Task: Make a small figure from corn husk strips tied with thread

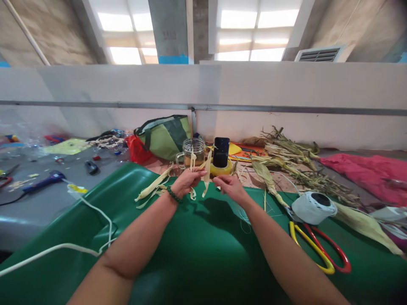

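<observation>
My left hand (187,180) is closed in a pinch on pale corn husk strips (206,171) that stick up and hang down between my hands. It wears a dark bead bracelet at the wrist. My right hand (229,185) is closed too, its fingers pinching the same strips from the right side. Both hands hover over a green mat (197,250). More loose husk pieces (152,188) lie on the mat just left of my left hand.
Behind my hands stand a glass mug (193,152) and a black phone (221,151) propped on a yellow tape roll. A white thread spool (313,206) and red-and-yellow scissors (318,248) lie right. Dried corn stalks (286,159), a green bag (163,136), a white cable (95,212).
</observation>
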A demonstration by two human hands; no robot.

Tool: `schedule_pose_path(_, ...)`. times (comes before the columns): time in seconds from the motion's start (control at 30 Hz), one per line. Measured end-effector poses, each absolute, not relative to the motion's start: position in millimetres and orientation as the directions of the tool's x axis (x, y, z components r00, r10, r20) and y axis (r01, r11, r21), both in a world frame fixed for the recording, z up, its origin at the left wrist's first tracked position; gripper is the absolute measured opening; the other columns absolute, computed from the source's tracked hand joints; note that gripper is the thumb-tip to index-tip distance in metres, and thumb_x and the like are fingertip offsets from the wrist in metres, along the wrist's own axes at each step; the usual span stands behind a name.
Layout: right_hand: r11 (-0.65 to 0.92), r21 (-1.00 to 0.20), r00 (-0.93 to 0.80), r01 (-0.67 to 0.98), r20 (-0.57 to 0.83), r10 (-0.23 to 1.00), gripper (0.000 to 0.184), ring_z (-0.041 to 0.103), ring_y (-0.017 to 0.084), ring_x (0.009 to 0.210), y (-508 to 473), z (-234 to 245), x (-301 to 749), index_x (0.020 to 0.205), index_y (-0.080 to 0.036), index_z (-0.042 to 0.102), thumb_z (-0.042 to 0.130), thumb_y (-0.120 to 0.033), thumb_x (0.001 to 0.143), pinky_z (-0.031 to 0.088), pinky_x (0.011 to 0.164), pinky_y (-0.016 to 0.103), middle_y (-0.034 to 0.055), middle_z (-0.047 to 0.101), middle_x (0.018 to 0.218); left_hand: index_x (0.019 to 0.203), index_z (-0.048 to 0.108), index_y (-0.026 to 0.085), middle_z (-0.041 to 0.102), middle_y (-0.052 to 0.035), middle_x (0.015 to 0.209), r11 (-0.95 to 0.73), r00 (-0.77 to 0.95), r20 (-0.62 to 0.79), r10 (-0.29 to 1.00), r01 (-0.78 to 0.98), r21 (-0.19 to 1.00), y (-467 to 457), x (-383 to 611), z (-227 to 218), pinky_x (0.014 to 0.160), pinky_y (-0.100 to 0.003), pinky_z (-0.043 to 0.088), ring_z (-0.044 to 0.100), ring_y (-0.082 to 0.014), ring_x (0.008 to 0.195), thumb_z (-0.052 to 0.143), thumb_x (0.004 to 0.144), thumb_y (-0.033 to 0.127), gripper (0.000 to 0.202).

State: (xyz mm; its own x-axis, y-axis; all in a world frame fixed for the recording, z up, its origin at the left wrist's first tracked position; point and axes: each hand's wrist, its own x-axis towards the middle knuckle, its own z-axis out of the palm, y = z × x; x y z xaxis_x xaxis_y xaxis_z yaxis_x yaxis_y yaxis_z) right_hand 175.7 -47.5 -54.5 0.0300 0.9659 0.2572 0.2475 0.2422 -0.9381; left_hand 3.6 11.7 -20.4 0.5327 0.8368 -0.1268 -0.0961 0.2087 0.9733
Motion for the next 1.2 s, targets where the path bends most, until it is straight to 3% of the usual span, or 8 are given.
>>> schedule_pose_path(0.13,0.230,-0.951,-0.126,0.206,0.207,0.970,0.042,0.042,0.008,0.042,-48.1,-58.9,160.9,0.055,-0.018,0.057,0.065,-0.057,0.067,0.033,0.042,0.022,-0.0039,0.047,0.047,0.066,0.047,0.017,0.022,0.0128,0.041,0.309,0.541,-0.164,0.825,-0.190,0.932,3.4,12.8,-23.9,0.037,-0.019,0.004,0.014,-0.0009,0.034,0.078,0.063,0.026,0.033)
schedule_pose_path(0.4,0.221,-0.957,-0.131,0.190,0.199,0.971,0.047,0.040,0.008,0.040,-48.5,-59.5,161.7,0.053,-0.018,0.050,0.060,-0.060,0.070,0.030,0.040,0.022,-0.0037,0.046,0.046,0.077,0.061,0.010,0.021,0.0121,0.045,0.350,0.687,-0.166,0.708,-0.137,0.927,-0.4,14.1,-29.5,0.037,-0.017,0.006,0.014,-0.0001,0.036,0.073,0.070,0.045,0.038)
schedule_pose_path(0.63,0.205,-0.959,-0.175,0.193,0.172,0.969,0.043,0.037,0.007,0.041,-54.4,-53.7,161.8,0.056,-0.018,0.052,0.068,-0.057,0.065,0.029,0.042,0.022,-0.0057,0.044,0.046,0.066,0.059,0.011,0.041,0.0055,0.050,0.225,0.582,-0.113,0.806,-0.125,0.966,-0.2,19.0,-35.2,0.041,-0.016,0.022,0.033,-0.0028,0.042,0.066,0.076,0.040,0.031)
schedule_pose_path(0.73,0.187,-0.966,-0.053,0.178,0.181,0.982,0.042,0.039,0.007,0.043,-52.8,-50.6,167.7,0.061,-0.018,0.054,0.072,-0.056,0.061,0.029,0.042,0.022,-0.0046,0.049,0.049,0.063,0.058,0.011,0.052,0.0017,0.058,0.199,0.563,-0.105,0.820,-0.109,0.974,-1.1,17.6,-33.6,0.050,-0.017,0.033,0.046,-0.0053,0.052,0.068,0.074,0.037,0.030)
schedule_pose_path(0.87,0.196,-0.979,0.091,0.060,0.201,0.975,0.042,0.040,0.008,0.046,-50.8,-46.4,175.7,0.077,-0.018,0.063,0.077,-0.051,0.056,0.031,0.044,0.023,-0.0039,0.053,0.054,0.060,0.059,0.010,0.060,-0.0030,0.064,0.210,0.716,-0.136,0.685,-0.016,0.978,-7.3,15.6,-30.1,0.057,-0.019,0.039,0.054,-0.0092,0.062,0.074,0.067,0.039,0.033)
schedule_pose_path(0.97,0.227,-0.974,0.127,-0.010,0.224,0.966,0.039,0.038,0.008,0.044,-52.3,-43.8,176.2,0.071,-0.017,0.065,0.074,-0.053,0.060,0.031,0.045,0.024,-0.0039,0.050,0.051,0.058,0.056,0.011,0.057,-0.0024,0.057,0.232,0.789,-0.170,0.590,0.036,0.972,-11.9,15.2,-28.0,0.055,-0.021,0.041,0.055,-0.0106,0.056,0.074,0.066,0.044,0.038)
schedule_pose_path(1.13,0.258,-0.957,0.182,-0.133,0.233,0.955,0.038,0.037,0.006,0.041,-51.6,-43.5,177.3,0.066,-0.018,0.062,0.078,-0.052,0.058,0.028,0.041,0.023,-0.0045,0.048,0.049,0.060,0.049,0.013,0.031,0.0084,0.042,0.379,0.827,-0.302,0.473,0.118,0.918,-14.2,11.9,-19.9,0.039,-0.015,0.021,0.028,-0.0025,0.037,0.065,0.078,0.035,0.032)
schedule_pose_path(1.2,0.280,-0.944,0.182,-0.173,0.249,0.951,0.039,0.036,0.005,0.040,-50.3,-44.6,180.7,0.060,-0.018,0.059,0.079,-0.052,0.058,0.027,0.040,0.022,-0.0047,0.047,0.048,0.062,0.049,0.013,0.028,0.0091,0.042,0.416,0.844,-0.317,0.432,0.126,0.901,-13.9,10.5,-17.7,0.038,-0.015,0.020,0.026,-0.0020,0.036,0.062,0.081,0.033,0.031)
